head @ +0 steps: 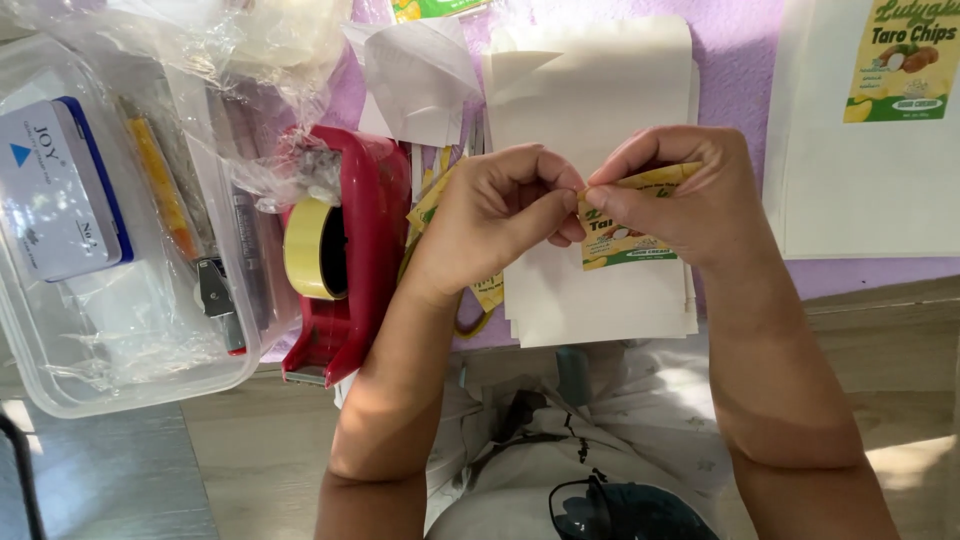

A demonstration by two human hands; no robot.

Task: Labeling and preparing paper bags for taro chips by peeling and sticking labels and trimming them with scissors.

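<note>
- Peeling is the step I judge to be in hand: my left hand [495,215] and right hand [675,195] both pinch the small yellow sticker label [625,240], which hangs just above the stack of white paper pouches [590,110].
- The left grip is closed tight, thumb and forefinger nipping the label's left edge; the right grip is closed too, thumb on top and fingers curled behind the label's upper right part.
- To do this well, I would keep the right pinch steady and let the left fingertips work only the very corner, so that the label neither creases nor curls back on itself; I cannot tell whether a backing has begun to come away.
- I would keep the label over the stack of pouches, so that it lands there if it slips.
- One red tape dispenser [345,250] stands just left of the stack, with one yellowish roll of tape [310,248] in it.
- One clear plastic box [120,370] sits further left of the stack; in it I count one white and blue tin [55,190]; the rest inside is too jumbled to count.
- One more pouch with a label already on it [870,130] lies to the right of the stack.
- More yellow labels [488,292] peek out at the stack's left edge, under my left wrist; their number is hidden.
- The purple surface [735,60] shows between the stack and the labelled pouch.
</note>
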